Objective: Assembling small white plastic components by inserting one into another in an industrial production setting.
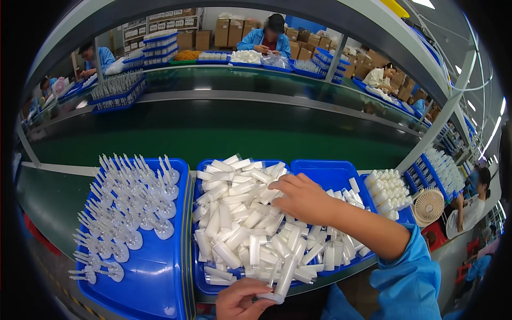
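Note:
My left hand (242,300), at the front edge, is closed around a clear plastic piece (271,297) with a flat base. A white wrapped tube (287,274) stands tilted on that piece, beside a thin clear prong. My right hand (306,200) reaches over a heap of white wrapped tubes (234,208), its fingers bent and apart at the heap's upper right side; nothing shows in its grip. The heap fills a blue tray (208,285). To the left, clear plastic pieces with upright prongs (136,197) stand in rows on another blue tray (144,272).
A third blue tray (320,166) with more tubes lies partly under my right forearm. Farther right are a stack of white pieces (386,189) and a beige fan (428,205). Beyond the trays runs a green conveyor belt (224,130); across it, a person (266,40) works. Metal posts frame the bench.

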The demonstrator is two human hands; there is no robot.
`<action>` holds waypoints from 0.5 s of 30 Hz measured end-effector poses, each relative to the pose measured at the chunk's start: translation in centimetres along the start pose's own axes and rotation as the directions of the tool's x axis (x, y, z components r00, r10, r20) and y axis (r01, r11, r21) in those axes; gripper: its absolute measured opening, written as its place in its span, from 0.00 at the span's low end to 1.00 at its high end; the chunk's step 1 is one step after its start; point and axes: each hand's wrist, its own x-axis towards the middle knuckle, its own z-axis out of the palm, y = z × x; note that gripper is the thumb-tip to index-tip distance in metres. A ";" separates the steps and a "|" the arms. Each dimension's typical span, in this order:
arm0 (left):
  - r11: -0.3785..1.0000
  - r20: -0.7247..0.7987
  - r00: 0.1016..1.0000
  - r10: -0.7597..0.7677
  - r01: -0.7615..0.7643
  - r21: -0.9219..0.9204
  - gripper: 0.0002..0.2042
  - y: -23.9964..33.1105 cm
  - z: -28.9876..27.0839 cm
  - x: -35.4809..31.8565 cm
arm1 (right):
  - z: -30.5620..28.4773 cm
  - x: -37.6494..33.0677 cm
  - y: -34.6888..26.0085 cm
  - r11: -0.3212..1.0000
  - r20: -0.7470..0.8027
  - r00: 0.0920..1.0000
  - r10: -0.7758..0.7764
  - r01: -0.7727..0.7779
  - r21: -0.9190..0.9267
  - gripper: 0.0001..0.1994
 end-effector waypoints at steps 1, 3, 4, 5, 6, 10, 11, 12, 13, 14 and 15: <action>0.996 -0.003 0.999 0.032 -0.032 0.089 0.08 0.2 0.0 0.3 | -0.5 0.0 -0.6 1.000 -0.102 0.995 -0.012 0.015 0.020 0.12; 0.953 0.014 0.982 0.188 -0.186 0.241 0.06 0.5 0.1 1.3 | -2.0 -0.7 -1.6 0.989 0.026 1.000 0.010 -0.013 0.149 0.12; 0.914 0.034 0.965 0.262 -0.259 0.313 0.05 0.5 0.2 1.6 | -2.7 -1.2 -2.1 0.977 0.090 0.996 0.018 -0.037 0.209 0.12; 0.912 0.040 0.964 0.262 -0.261 0.318 0.04 0.5 0.3 1.7 | -3.3 -1.5 -2.6 0.970 0.052 0.999 -0.011 -0.002 0.242 0.13; 0.909 0.046 0.964 0.262 -0.262 0.323 0.03 0.4 0.3 1.8 | -3.8 -1.8 -3.1 0.961 0.014 0.999 -0.040 0.034 0.274 0.14; 0.913 0.077 0.962 0.261 -0.272 0.303 0.02 0.1 0.6 2.0 | -5.2 -2.5 -4.3 0.945 -0.070 0.993 -0.092 0.110 0.307 0.16; 0.915 0.086 0.962 0.258 -0.272 0.299 0.02 0.1 0.6 2.0 | -5.3 -2.6 -4.4 0.945 -0.066 0.993 -0.096 0.112 0.308 0.16; 0.916 0.096 0.962 0.255 -0.272 0.294 0.02 0.2 0.7 2.0 | -5.3 -2.8 -4.4 0.936 -0.073 0.993 -0.096 0.115 0.332 0.16; 0.917 0.104 0.962 0.253 -0.273 0.291 0.02 0.3 0.7 2.1 | -5.3 -2.9 -4.3 0.927 -0.081 0.992 -0.096 0.119 0.356 0.16; 0.920 0.113 0.961 0.254 -0.276 0.278 0.02 0.4 0.7 2.1 | -5.4 -3.0 -4.2 0.917 -0.088 0.991 -0.096 0.123 0.379 0.16; 0.923 0.122 0.959 0.256 -0.280 0.266 0.02 0.5 0.8 2.2 | -5.7 -3.2 -4.1 0.903 -0.058 0.991 -0.118 0.132 0.408 0.15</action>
